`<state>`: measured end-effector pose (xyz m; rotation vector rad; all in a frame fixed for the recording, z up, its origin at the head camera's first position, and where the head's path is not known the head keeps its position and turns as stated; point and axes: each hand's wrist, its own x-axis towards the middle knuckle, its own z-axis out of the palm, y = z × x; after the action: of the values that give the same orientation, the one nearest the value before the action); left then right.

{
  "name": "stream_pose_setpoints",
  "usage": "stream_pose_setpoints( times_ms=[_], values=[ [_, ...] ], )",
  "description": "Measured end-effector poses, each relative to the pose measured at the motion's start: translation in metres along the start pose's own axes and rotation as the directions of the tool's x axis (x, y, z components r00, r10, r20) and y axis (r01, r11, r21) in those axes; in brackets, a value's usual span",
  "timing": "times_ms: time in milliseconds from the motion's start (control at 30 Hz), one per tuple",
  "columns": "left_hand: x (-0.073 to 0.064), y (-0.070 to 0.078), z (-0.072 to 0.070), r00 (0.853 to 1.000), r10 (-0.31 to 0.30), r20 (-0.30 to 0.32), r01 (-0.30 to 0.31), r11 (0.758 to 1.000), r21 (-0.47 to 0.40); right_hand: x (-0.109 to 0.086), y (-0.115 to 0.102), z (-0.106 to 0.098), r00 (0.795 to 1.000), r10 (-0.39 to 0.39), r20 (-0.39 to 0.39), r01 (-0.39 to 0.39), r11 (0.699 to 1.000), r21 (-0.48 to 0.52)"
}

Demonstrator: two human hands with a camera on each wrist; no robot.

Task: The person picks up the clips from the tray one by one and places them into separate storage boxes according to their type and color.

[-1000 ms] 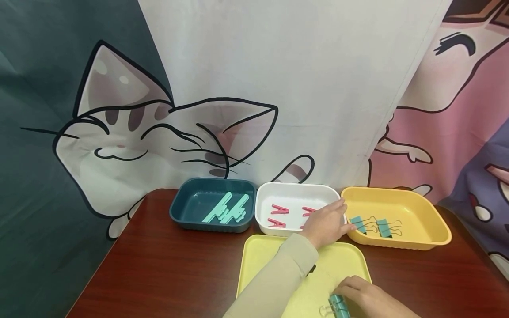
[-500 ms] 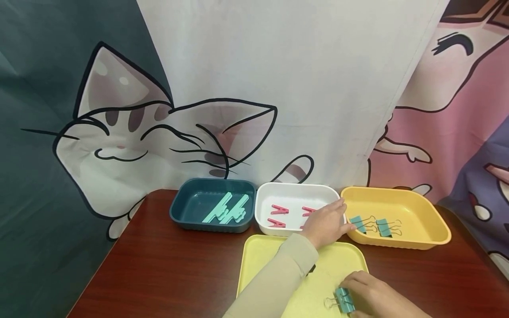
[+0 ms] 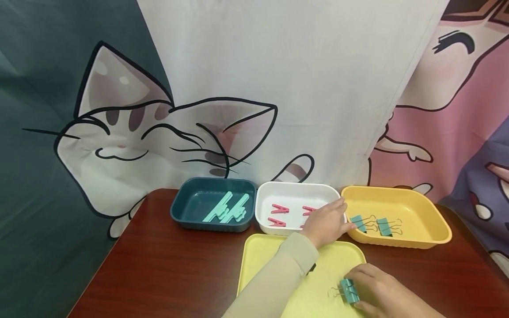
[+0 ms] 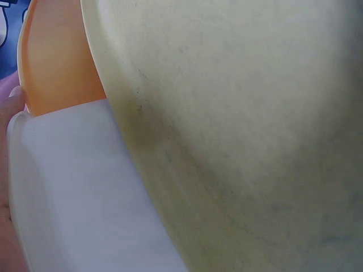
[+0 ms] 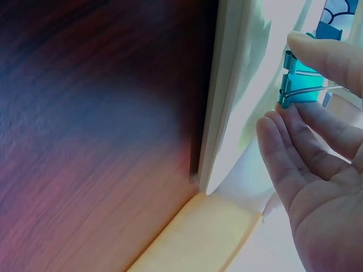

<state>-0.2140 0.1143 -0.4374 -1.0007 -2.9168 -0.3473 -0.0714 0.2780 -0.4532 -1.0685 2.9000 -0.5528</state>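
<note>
My right hand (image 3: 379, 289) pinches a teal binder clip (image 3: 350, 290) between thumb and fingers, above the right part of the pale yellow tray (image 3: 330, 260). The clip's wire handles point left. In the right wrist view, the binder clip (image 5: 300, 82) sits between the fingertips, the other fingers loosely bent. My left hand (image 3: 326, 223) rests with extended fingers where the white bin (image 3: 296, 187) and the yellow bin (image 3: 421, 216) meet. It covers part of the pink clothespins (image 3: 280, 209) in the white bin. Two more teal binder clips (image 3: 384, 227) lie in the yellow bin.
A dark teal bin (image 3: 183, 207) at the left holds mint-green clips (image 3: 234, 210). A small black item (image 3: 312, 268) on the tray is mostly hidden by my left sleeve (image 3: 278, 278). The bins stand along the back of the brown table (image 3: 171, 269), before a printed curtain (image 3: 302, 88).
My right hand has moved up and slightly right with the binder clip, away from the tray's front. My left hand has stayed in place on the bins.
</note>
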Motion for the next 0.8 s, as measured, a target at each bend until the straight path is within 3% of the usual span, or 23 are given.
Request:
stream_pose_setpoints(
  times_ms=[167, 400, 500, 600, 800],
  values=[
    [0.001, 0.000, 0.000, 1.000, 0.004, -0.002, -0.004, 1.000, 0.006, 0.000, 0.001, -0.008, 0.992, 0.109, 0.058, -0.111, 0.993, 0.033],
    [0.001, -0.001, 0.001, 1.000, 0.006, -0.002, -0.006, 1.000, 0.002, -0.004, 0.005, -0.014, 0.981, 0.184, 0.059, -0.185, 0.983, -0.001],
    [0.001, -0.001, 0.001, 1.000, 0.007, 0.004, -0.006, 1.000, -0.003, -0.004, 0.007, -0.016, 0.983, 0.181, 0.008, -0.181, 0.983, -0.035],
    [0.000, -0.001, 0.001, 1.000, 0.010, 0.003, -0.010, 1.000, 0.000, -0.003, 0.009, -0.018, 0.985, 0.144, -0.092, -0.152, 0.984, -0.088],
    [0.001, -0.001, 0.001, 1.000, 0.012, -0.001, -0.012, 1.000, 0.000, -0.002, 0.014, -0.025, 0.969, 0.120, -0.215, -0.153, 0.978, -0.143]
  ],
)
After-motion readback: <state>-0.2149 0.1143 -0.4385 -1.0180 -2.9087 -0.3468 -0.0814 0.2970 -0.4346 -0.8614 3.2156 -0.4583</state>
